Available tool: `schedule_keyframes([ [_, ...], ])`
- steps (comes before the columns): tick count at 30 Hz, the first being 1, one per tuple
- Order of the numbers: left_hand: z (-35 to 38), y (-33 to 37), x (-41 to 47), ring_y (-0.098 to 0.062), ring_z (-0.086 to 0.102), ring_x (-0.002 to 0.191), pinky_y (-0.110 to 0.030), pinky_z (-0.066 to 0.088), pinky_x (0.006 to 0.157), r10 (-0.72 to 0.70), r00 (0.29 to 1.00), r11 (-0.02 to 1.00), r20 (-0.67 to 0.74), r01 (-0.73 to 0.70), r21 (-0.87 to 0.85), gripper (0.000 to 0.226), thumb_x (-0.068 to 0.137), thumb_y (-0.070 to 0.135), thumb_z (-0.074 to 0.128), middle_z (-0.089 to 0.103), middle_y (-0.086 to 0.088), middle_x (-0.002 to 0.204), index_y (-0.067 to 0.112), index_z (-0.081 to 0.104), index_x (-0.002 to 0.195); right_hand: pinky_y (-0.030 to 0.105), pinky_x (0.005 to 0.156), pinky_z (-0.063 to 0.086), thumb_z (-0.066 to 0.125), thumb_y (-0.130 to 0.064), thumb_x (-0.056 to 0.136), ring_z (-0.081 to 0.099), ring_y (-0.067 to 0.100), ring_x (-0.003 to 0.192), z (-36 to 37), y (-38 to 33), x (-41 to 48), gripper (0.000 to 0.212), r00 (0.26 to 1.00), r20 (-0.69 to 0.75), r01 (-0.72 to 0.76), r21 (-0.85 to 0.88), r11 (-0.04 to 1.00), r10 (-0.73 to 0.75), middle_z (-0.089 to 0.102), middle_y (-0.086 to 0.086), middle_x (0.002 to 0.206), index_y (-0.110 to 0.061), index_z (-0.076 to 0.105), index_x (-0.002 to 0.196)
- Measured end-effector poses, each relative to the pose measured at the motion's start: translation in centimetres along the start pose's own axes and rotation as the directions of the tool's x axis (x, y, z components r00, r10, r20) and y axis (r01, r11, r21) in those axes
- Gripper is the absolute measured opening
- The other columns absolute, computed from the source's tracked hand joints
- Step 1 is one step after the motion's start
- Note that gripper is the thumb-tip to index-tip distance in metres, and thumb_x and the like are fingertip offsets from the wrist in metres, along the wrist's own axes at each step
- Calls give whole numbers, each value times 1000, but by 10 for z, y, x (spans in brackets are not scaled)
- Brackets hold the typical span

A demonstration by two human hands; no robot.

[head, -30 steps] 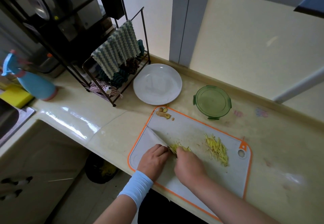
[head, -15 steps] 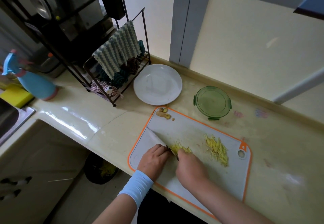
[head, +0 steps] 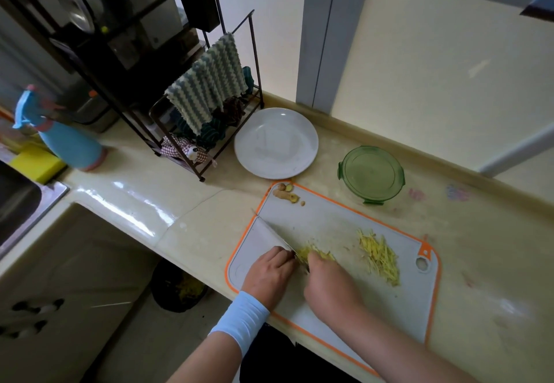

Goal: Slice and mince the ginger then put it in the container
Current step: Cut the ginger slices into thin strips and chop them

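Note:
An orange-rimmed white cutting board (head: 344, 220) lies at the counter's front edge. My left hand (head: 269, 271), with a light blue wristband, grips a wide-bladed knife (head: 266, 229) whose blade points up and left. My right hand (head: 329, 286) sits right beside the blade, fingers curled down on a small bunch of ginger strips (head: 314, 254). A pile of cut ginger strips (head: 380, 256) lies further right on the board. Ginger end pieces (head: 284, 194) sit at the board's far left corner. The green round container (head: 371, 174) stands behind the board, with its lid on.
A white plate (head: 275, 142) stands behind the board. A black rack (head: 209, 118) with cloths is at the left, with a blue spray bottle (head: 63, 139) and a yellow sponge (head: 36, 162) beyond it. The sink edge (head: 33, 202) is far left. A bin (head: 180, 286) stands on the floor.
Both hands stay at the same spot on the board with the knife working at the ginger bunch. The right hand has crept slightly right.

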State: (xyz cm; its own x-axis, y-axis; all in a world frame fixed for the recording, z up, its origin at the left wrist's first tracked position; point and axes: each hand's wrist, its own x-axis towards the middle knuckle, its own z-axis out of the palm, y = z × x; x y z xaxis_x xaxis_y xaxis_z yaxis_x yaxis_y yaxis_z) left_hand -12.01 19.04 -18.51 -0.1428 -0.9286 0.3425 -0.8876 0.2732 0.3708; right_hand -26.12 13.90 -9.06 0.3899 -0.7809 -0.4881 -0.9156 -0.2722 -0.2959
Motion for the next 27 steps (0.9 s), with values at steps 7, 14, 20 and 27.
schedule_keyframes([
  [7, 4, -2, -2, -22, 57, 83, -30, 52, 74, 1, 1000, 1000, -5, -1, -2, 21, 89, 3, 53, 65, -4, 93, 11, 72, 93, 33, 65, 40, 40, -7, 88, 63, 32, 95, 10, 10, -7, 16, 998, 30, -52, 34, 998, 51, 64, 9, 101, -21, 41, 95],
  [14, 2, -4, -2, -22, 57, 84, -29, 51, 73, 25, 1000, 1000, -2, -25, 1, 16, 87, 0, 61, 65, -4, 94, 11, 71, 93, 35, 70, 45, 41, -10, 90, 62, 31, 99, -1, -2, 7, 12, 999, 32, -11, 24, 1000, 11, 64, 9, 103, -21, 41, 93],
  [20, 5, -5, -4, -23, 59, 85, -30, 52, 76, 24, 1000, 1000, -7, -24, 17, 20, 92, 4, 52, 66, -5, 96, 10, 72, 96, 31, 64, 37, 40, -7, 89, 63, 30, 95, 8, 16, -17, 16, 998, 41, -54, 37, 998, 52, 64, 7, 101, -23, 36, 91],
  [27, 5, -4, -3, -22, 56, 83, -32, 52, 71, 15, 1000, 1000, 0, -15, 0, 16, 89, 1, 58, 63, -4, 91, 12, 69, 92, 35, 78, 49, 39, -8, 89, 62, 31, 103, 3, -9, 11, 19, 999, 28, -26, 20, 999, 26, 64, 9, 108, -18, 48, 103],
])
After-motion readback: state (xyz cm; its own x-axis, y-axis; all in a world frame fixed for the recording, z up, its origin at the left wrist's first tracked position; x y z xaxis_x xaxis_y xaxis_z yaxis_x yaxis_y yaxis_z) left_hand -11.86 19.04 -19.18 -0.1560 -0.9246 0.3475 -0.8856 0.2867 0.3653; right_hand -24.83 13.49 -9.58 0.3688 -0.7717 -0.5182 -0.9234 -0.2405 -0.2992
